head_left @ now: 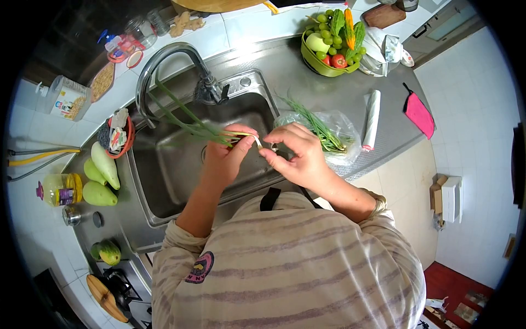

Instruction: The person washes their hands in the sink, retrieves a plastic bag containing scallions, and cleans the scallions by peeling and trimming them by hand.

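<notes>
A green onion point(194, 129) is held over the steel sink point(164, 211), its long leaves trailing to the upper left and its white root end facing right. My left hand point(226, 159) is closed around its lower stalk. The thumb and forefinger of my right hand point(298, 153) pinch at the white root end. More green onions point(323, 131) lie just past my right hand on a clear plastic bag point(348, 129) on the counter.
The curved faucet point(181, 49) arches over the sink's far left. A green fruit basket point(323, 63) sits at the back; a plastic wrap roll point(372, 118) and pink cloth point(419, 115) lie right. Pale green gourds point(104, 164) and an oil bottle point(60, 189) stand left.
</notes>
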`<state>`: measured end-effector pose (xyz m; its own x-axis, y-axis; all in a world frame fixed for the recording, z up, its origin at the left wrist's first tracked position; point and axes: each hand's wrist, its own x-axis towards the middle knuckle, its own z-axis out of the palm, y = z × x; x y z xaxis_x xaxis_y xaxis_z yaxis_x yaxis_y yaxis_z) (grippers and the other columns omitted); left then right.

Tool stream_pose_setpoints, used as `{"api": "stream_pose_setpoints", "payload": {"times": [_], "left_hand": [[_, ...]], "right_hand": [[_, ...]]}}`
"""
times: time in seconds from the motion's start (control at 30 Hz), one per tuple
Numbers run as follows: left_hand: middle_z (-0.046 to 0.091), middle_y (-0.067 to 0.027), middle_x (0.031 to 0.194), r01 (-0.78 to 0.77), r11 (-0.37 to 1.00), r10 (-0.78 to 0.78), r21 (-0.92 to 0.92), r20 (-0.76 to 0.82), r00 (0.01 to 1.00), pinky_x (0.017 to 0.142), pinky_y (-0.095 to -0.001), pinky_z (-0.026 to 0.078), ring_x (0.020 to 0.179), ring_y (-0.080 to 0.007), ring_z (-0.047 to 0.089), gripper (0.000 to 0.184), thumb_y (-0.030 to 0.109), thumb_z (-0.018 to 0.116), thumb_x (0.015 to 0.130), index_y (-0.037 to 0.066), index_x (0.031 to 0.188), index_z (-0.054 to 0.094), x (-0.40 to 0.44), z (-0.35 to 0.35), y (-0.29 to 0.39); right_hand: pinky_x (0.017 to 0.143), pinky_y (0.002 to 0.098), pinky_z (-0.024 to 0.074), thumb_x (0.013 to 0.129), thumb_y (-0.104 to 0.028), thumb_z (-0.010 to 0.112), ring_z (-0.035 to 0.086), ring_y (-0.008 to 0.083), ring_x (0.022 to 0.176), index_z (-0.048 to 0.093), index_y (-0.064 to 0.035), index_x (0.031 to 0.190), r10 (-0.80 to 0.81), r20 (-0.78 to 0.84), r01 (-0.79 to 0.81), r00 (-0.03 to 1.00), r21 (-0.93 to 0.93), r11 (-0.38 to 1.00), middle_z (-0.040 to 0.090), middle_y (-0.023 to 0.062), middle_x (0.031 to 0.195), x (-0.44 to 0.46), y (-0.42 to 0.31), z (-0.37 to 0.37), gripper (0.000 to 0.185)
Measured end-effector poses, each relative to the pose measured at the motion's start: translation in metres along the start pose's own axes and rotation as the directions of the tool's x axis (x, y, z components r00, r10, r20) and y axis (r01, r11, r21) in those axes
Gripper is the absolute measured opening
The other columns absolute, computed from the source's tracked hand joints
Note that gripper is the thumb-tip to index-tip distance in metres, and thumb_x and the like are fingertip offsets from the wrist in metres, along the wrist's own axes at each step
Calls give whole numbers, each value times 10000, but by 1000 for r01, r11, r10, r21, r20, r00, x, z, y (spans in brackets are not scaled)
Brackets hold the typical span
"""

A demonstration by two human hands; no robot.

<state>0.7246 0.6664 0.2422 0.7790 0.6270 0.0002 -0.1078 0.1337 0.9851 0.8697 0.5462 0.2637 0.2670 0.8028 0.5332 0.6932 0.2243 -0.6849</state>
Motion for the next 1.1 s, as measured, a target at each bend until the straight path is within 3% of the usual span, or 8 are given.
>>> {"api": "stream_pose_setpoints", "payload": {"times": [0.17,0.5,0.73,0.8,0.9,0.93,1.0,1.1], "left_hand": [[626,-69,888,-351,833,374,428,32,927,663,-233,444,752,-110,561,72,33,604,862,22,931,618,-1,5,3],[613,-113,898,-402,789,419,464,71,905,663,-282,461,745,-193,585,80,20,611,835,7,914,613,-2,11,3],[617,-90,934,-383,892,401,239,-27,916,658,-257,452,752,-143,562,73,31,574,873,7,935,603,-3,2,-8],[616,-81,934,-348,926,359,149,-58,932,640,-243,444,738,-122,545,75,33,564,883,9,943,601,-4,1,-7],[608,-67,950,-261,961,254,-94,-78,964,613,-215,411,697,-88,498,82,31,551,894,11,960,595,-4,-1,-5],[601,-72,967,-234,964,227,-126,-67,972,603,-208,397,680,-77,476,90,26,545,896,10,975,585,-4,-2,-5],[595,-76,985,-204,966,198,-158,-53,979,592,-200,384,664,-66,454,99,21,539,898,10,989,576,-3,-4,-8],[575,-115,1007,-163,908,170,-387,-15,985,580,-202,375,645,-77,442,115,15,530,896,12,1008,554,0,-8,-17]], "right_hand": [[618,322,478,684,-48,755,611,248,699,651,-30,822,7,-12,-8,1000,-71,997,645,89,771,-1,-2,3,173],[523,311,470,684,-23,685,578,215,558,630,-47,761,113,-54,-112,992,28,993,589,67,660,-4,1,11,97],[568,187,420,780,8,636,518,47,615,626,1,825,510,34,-467,860,458,756,590,0,697,-9,17,15,46],[566,179,410,786,11,631,491,24,612,622,-9,843,490,20,-442,871,464,767,569,-27,699,-11,29,17,62],[654,222,452,786,11,613,571,92,706,634,-9,880,496,127,-511,859,254,821,627,34,806,-10,43,12,98],[721,260,459,785,12,596,594,157,794,637,-9,917,238,96,-225,967,-126,966,637,76,884,-9,44,9,140],[789,297,467,784,12,580,617,221,883,639,-9,955,-31,170,110,985,-479,871,648,118,962,-3,43,4,182],[896,350,435,789,4,561,575,326,1027,634,-19,1021,33,69,-16,997,-235,972,625,167,1075,8,34,-5,245]]}}
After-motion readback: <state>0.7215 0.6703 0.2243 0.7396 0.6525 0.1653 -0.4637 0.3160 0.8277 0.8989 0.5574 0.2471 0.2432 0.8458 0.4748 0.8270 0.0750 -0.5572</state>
